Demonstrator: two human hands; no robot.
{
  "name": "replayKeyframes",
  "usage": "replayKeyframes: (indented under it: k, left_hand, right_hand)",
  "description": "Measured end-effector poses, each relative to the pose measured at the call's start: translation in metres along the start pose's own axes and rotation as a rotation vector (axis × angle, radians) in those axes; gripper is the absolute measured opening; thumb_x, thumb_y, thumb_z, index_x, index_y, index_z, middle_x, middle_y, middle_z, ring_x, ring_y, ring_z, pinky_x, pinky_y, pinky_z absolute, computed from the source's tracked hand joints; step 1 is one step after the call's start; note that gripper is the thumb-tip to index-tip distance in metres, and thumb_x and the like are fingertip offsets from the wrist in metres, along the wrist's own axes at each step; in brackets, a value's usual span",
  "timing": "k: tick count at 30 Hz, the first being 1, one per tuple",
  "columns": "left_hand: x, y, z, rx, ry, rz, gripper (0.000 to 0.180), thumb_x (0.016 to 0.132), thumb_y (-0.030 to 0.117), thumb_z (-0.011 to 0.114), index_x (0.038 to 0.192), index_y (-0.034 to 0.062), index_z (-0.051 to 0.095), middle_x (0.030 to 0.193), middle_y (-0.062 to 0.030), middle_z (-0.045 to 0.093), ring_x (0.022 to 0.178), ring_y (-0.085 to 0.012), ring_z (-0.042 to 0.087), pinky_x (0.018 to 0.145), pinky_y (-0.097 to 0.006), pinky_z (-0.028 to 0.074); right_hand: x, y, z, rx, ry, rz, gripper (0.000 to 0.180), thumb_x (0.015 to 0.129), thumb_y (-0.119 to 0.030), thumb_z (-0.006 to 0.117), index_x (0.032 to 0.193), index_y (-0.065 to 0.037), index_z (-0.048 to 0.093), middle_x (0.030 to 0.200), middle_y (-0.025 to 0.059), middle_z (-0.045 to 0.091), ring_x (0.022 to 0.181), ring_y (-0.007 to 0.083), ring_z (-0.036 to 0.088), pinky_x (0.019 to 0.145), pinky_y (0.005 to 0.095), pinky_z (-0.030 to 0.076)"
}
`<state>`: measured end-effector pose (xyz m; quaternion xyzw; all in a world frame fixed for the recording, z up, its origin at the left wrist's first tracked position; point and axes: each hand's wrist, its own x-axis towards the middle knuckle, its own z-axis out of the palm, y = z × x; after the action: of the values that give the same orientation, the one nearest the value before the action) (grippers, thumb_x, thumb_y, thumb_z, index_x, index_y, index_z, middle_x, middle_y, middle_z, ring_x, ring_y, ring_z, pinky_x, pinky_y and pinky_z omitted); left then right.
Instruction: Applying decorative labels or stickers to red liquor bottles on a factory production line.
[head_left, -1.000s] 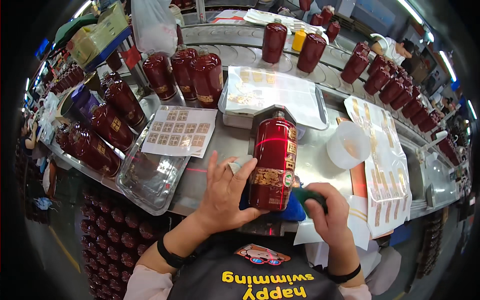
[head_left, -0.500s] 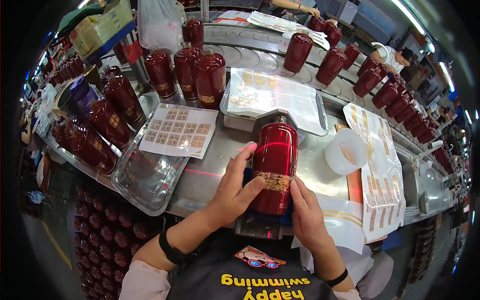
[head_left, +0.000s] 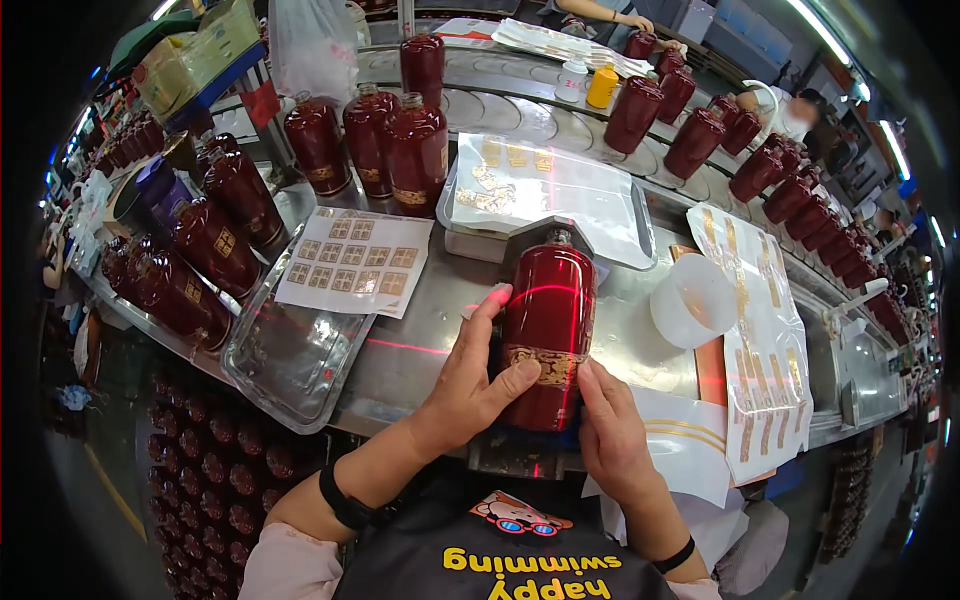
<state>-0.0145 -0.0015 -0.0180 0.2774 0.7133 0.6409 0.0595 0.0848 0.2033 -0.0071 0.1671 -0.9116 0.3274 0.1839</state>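
A glossy dark red bottle (head_left: 546, 315) lies tilted in front of me, its neck against a grey holder (head_left: 520, 240). Around its lower part runs a gold patterned band (head_left: 552, 369). My left hand (head_left: 462, 388) grips the bottle's left side, the thumb pressed on the band and the fingers stretched up along the glass. A small white bit (head_left: 470, 311) shows by the left fingertips; I cannot make out what it is. With its fingers laid along the lower right side, my right hand (head_left: 612, 436) steadies the bottle at the band's end.
Sheets of gold decals (head_left: 350, 262) lie left, and another decal sheet (head_left: 755, 370) lies right beside a white plastic tub (head_left: 690, 302). Behind is a tray (head_left: 640, 225) with a decal sheet. Red bottles (head_left: 416, 155) stand left; more (head_left: 694, 143) line the conveyor, where a co-worker's hand (head_left: 638, 22) reaches in.
My left thumb has slid a little to the right along the gold band. On the conveyor, bottles have shifted rightward, and a small white bottle and a yellow one have come into view.
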Motion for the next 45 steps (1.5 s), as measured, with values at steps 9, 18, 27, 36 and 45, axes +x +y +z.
replayKeyframes:
  k: [9, 18, 27, 36, 45]
  left_hand:
    - [-0.004, -0.011, 0.001, -0.096, 0.055, -0.1, 0.058, 0.105, 0.034, 0.051, 0.147, -0.0024, 0.036, 0.145, -0.0208, 0.046, 0.138, -0.0304, 0.041, 0.116, -0.039, 0.028]
    - [-0.006, -0.016, 0.001, -0.118, 0.068, -0.115, 0.059, 0.105, 0.037, 0.05, 0.147, -0.0025, 0.037, 0.145, -0.0213, 0.046, 0.137, -0.0327, 0.042, 0.118, -0.041, 0.026]
    - [-0.022, -0.009, 0.003, -0.038, 0.25, 0.018, 0.061, 0.104, 0.039, 0.05, 0.147, -0.0024, 0.04, 0.141, -0.023, 0.051, 0.137, -0.0345, 0.043, 0.12, -0.046, 0.022]
    - [-0.034, 0.012, 0.0, 0.624, 0.122, 0.362, 0.062, 0.105, 0.046, 0.04, 0.145, -0.0023, 0.046, 0.141, -0.0232, 0.054, 0.14, -0.0409, 0.04, 0.119, -0.057, 0.012]
    - [-0.019, -0.013, 0.012, 0.127, 0.231, -0.053, 0.058, 0.105, 0.037, 0.049, 0.141, -0.0081, 0.043, 0.134, -0.0288, 0.053, 0.126, -0.043, 0.048, 0.109, -0.048, 0.036]
  right_hand:
    - [-0.001, 0.001, 0.001, -0.004, -0.011, 0.003, 0.079, 0.07, 0.019, 0.053, 0.145, -0.003, 0.049, 0.138, 0.029, 0.05, 0.123, 0.0443, 0.053, 0.106, 0.0471, 0.043]
    - [0.001, -0.002, 0.0, 0.007, -0.008, 0.006, 0.076, 0.071, 0.019, 0.051, 0.144, -0.002, 0.05, 0.137, 0.0276, 0.052, 0.122, 0.0435, 0.054, 0.106, 0.0463, 0.043]
    - [0.003, -0.003, 0.0, -0.033, -0.001, -0.02, 0.066, 0.078, 0.019, 0.05, 0.142, 0.003, 0.049, 0.134, 0.0272, 0.055, 0.12, 0.0422, 0.056, 0.103, 0.0447, 0.045]
    - [0.001, -0.001, 0.001, -0.042, -0.01, -0.023, 0.061, 0.084, 0.017, 0.048, 0.144, 0.004, 0.047, 0.134, 0.0267, 0.056, 0.119, 0.0414, 0.057, 0.103, 0.0442, 0.045]
    - [0.0, 0.0, 0.005, -0.066, -0.005, -0.028, 0.061, 0.087, 0.017, 0.047, 0.146, 0.003, 0.045, 0.133, 0.0254, 0.058, 0.12, 0.0399, 0.058, 0.103, 0.0427, 0.046]
